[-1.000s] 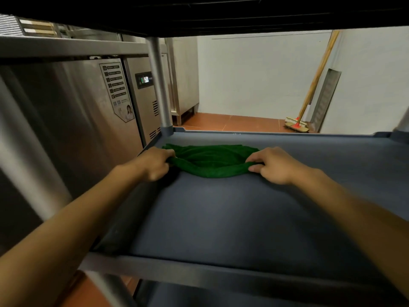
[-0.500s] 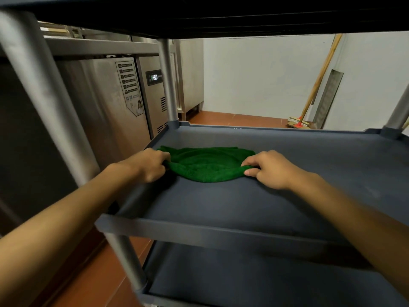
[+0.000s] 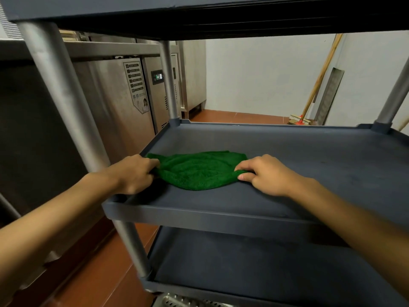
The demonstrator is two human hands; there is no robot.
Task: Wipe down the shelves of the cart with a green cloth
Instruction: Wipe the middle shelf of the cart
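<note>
Nearest: the cart's lower shelf (image 3: 254, 269), below your forearms. Whether it has been wiped, cannot tell.

Above it: the middle shelf (image 3: 199, 218), with a raised rim all round.

Your left hand (image 3: 132, 173) sits at this shelf's left edge, fingers curled into the left end of the green cloth (image 3: 199, 171). Your right hand (image 3: 265, 176) pinches the right end between thumb and forefinger.

The cloth lies flat on the middle shelf, front-left area, drawn out between both hands.

Judgement: holding it at both ends keeps it spread, so each pass covers a broad band. The rear and right of this shelf look not yet covered.

Beyond: the rear left post (image 3: 169, 85), a steel refrigerator (image 3: 110, 96) at left, and a broom (image 3: 299, 121) leaning against the white wall.
</note>
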